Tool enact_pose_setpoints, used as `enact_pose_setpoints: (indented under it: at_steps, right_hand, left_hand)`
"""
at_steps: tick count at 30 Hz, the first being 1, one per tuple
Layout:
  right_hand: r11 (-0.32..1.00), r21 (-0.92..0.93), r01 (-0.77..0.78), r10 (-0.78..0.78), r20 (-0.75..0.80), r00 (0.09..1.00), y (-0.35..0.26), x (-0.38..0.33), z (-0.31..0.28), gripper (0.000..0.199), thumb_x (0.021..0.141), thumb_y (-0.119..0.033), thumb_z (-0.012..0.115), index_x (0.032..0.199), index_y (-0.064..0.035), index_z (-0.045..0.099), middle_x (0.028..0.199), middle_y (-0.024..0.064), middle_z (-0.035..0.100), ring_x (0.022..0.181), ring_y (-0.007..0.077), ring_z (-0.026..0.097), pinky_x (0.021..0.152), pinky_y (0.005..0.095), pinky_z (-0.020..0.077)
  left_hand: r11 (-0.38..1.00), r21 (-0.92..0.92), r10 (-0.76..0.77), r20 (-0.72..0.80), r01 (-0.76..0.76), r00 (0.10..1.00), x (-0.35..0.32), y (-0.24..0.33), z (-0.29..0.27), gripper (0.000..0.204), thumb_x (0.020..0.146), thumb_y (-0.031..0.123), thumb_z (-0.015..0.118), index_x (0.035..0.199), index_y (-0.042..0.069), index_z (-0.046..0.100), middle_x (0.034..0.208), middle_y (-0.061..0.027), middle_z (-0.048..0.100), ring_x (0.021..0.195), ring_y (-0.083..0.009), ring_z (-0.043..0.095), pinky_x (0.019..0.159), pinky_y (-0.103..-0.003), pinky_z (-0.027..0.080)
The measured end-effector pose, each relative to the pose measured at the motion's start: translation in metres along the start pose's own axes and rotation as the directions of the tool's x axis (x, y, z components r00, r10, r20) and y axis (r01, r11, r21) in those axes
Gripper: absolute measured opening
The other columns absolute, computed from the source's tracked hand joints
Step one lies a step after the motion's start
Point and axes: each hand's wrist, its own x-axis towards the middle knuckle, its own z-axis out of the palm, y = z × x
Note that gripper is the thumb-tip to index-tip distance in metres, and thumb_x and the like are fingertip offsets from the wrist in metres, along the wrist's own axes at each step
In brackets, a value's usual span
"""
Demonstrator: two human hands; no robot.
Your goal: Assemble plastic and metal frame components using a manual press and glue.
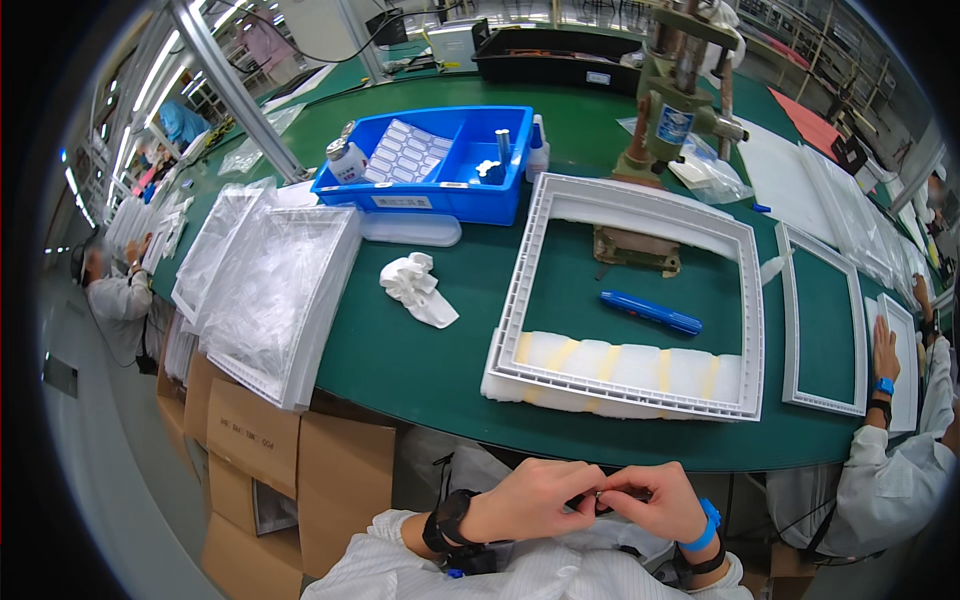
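While our left hand (535, 500) and right hand (665, 505) pinch small item (600, 497), kind unclear, before worktop (420, 370), we list: blue tray (490, 207), printed front label (402, 202); label sheet (410, 152) inside; press (655, 95), blue plate (674, 124).

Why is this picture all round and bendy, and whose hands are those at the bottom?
A person wears a camera on their head, looking down. Its very wide lens bends straight edges. There's no robot: those are the person's own left hand and right hand, fingertips together around a small thing too tiny to make out. On the green table lie a big white frame, a blue marker and a blue tray. A greenish metal machine stands farther back. At far right, another person's hand is showing.
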Motion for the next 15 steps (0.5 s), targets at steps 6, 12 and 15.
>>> enact_pose_setpoints:
  at_steps: [6, 12, 15]
  right_hand:
    - [0.999, -0.031, 0.022, -0.021, 0.027, 0.999, -0.001, 0.008, 0.004, 0.015, 0.09, -0.005, 0.072, 0.104, 0.0014, 0.075, 0.085, 0.0092, 0.077, 0.075, 0.0107, 0.072, 0.067, 0.0223, 0.0551]
    - [0.987, -0.14, 0.078, -0.074, 0.032, 0.997, -0.019, 0.011, -0.005, 0.015, 0.09, -0.004, 0.073, 0.104, 0.0001, 0.075, 0.085, 0.009, 0.076, 0.072, 0.0096, 0.069, 0.065, 0.0233, 0.054]
    - [0.983, -0.147, 0.109, -0.121, -0.074, 0.99, -0.055, 0.01, -0.025, 0.016, 0.091, -0.001, 0.07, 0.106, 0.0023, 0.071, 0.088, 0.0086, 0.074, 0.076, 0.0109, 0.069, 0.068, 0.0243, 0.0551]
  left_hand:
    - [0.999, -0.031, -0.018, 0.002, 0.018, 1.0, -0.007, -0.004, -0.005, 0.02, 0.074, 0.004, 0.074, 0.092, 0.006, 0.066, 0.078, -0.0067, 0.069, 0.065, -0.0227, 0.068, 0.059, -0.032, 0.055]
    - [0.982, -0.185, -0.038, -0.04, 0.03, 0.998, -0.001, -0.004, -0.011, 0.023, 0.078, 0.002, 0.074, 0.1, 0.004, 0.065, 0.085, -0.0086, 0.071, 0.069, -0.0226, 0.071, 0.063, -0.031, 0.058]
    - [0.964, -0.265, -0.072, -0.18, 0.022, 0.981, 0.002, -0.001, -0.015, 0.038, 0.082, -0.001, 0.075, 0.119, 0.0, 0.067, 0.095, -0.0109, 0.074, 0.082, -0.0197, 0.075, 0.075, -0.029, 0.061]
